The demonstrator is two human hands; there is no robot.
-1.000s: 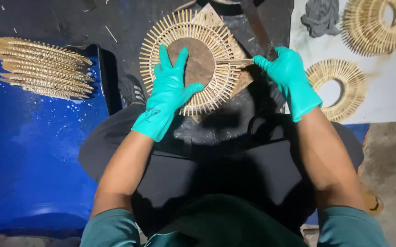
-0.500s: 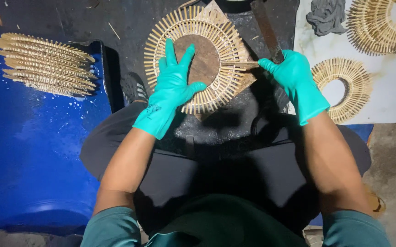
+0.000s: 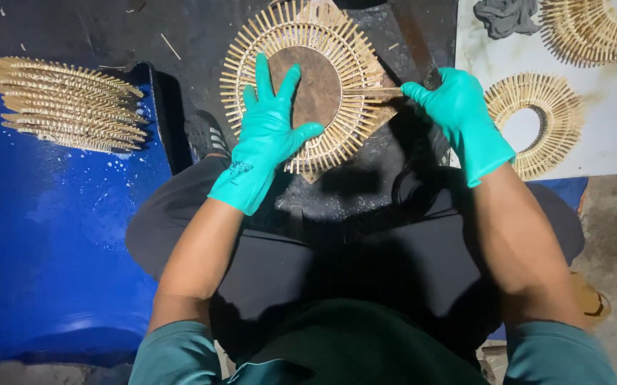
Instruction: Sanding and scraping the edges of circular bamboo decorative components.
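Note:
A round frame of radiating bamboo sticks [image 3: 344, 53] lies on a dark work surface, with a brown disc [image 3: 319, 85] in its centre. My left hand [image 3: 269, 132], in a teal glove, presses flat on the frame's lower left, fingers spread over sticks and disc. My right hand [image 3: 458, 114], also gloved, pinches a single bamboo stick [image 3: 373, 91] that points left into the ring at its right side.
A stack of finished stick rings [image 3: 66, 107] rests on a blue barrel [image 3: 44, 235] at left. More stick rings [image 3: 537, 121] and a grey cloth [image 3: 505, 16] lie on a white board [image 3: 608, 150] at right. My dark-trousered knees are below.
The view has shifted slightly. My right hand has moved the stick a little further into the ring; my left hand stays pressed on the frame.

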